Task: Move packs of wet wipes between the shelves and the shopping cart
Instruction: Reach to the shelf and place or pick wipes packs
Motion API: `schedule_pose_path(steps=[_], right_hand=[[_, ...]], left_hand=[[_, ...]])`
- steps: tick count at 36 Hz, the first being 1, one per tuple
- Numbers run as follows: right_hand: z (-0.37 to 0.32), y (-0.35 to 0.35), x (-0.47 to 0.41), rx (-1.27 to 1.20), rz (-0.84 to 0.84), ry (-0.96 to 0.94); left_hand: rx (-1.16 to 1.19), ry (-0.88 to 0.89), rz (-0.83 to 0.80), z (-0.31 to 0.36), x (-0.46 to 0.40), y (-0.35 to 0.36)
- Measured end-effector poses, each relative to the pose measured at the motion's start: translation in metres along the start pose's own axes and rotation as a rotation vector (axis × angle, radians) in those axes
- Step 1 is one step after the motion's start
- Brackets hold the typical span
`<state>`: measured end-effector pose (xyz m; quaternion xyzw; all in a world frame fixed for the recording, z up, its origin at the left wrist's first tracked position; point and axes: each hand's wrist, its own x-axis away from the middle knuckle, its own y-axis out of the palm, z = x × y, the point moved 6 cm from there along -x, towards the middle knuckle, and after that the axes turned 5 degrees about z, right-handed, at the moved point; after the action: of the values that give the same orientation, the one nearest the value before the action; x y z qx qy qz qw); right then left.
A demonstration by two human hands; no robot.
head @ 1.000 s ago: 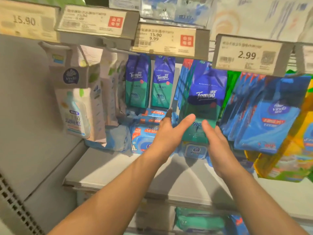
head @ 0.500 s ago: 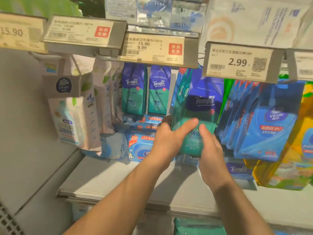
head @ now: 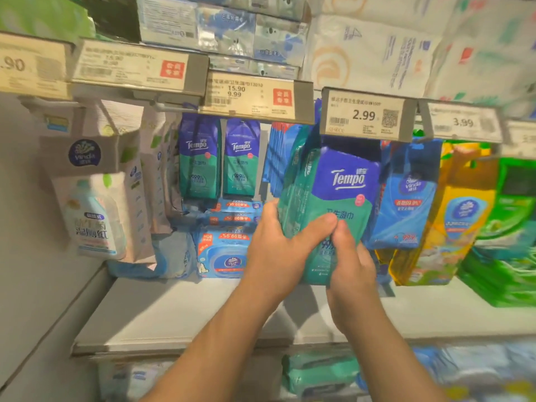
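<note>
We have both grips, left hand (head: 278, 250) and right hand (head: 351, 265), clasping the hanging Tempo pack (head: 333, 198); tugging could drag packs behind the grip off the hook.

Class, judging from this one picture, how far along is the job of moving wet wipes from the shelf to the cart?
Done: nothing visibly; no cart is in view. In hand: the left hand and right hand both grip the bottom of the front Tempo pack, which hangs with its top hidden behind the 2.99 price tag. Left: free the pack and take it to the cart.
</note>
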<state>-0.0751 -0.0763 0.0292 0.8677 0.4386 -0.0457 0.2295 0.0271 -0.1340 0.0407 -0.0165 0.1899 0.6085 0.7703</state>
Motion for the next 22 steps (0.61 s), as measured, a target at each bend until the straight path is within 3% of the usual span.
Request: schedule_pose_path(steps=[15,22], right_hand=[[-0.044,-0.025,0.055,-0.035,-0.071,-0.161],[-0.048,-0.035,0.077,-0.153,-0.093,-0.057]], left_hand=[[-0.107,0.147,-0.041,0.055,0.080,0.006],[-0.201,0.149,-0.049,0.070,0.120,0.010]])
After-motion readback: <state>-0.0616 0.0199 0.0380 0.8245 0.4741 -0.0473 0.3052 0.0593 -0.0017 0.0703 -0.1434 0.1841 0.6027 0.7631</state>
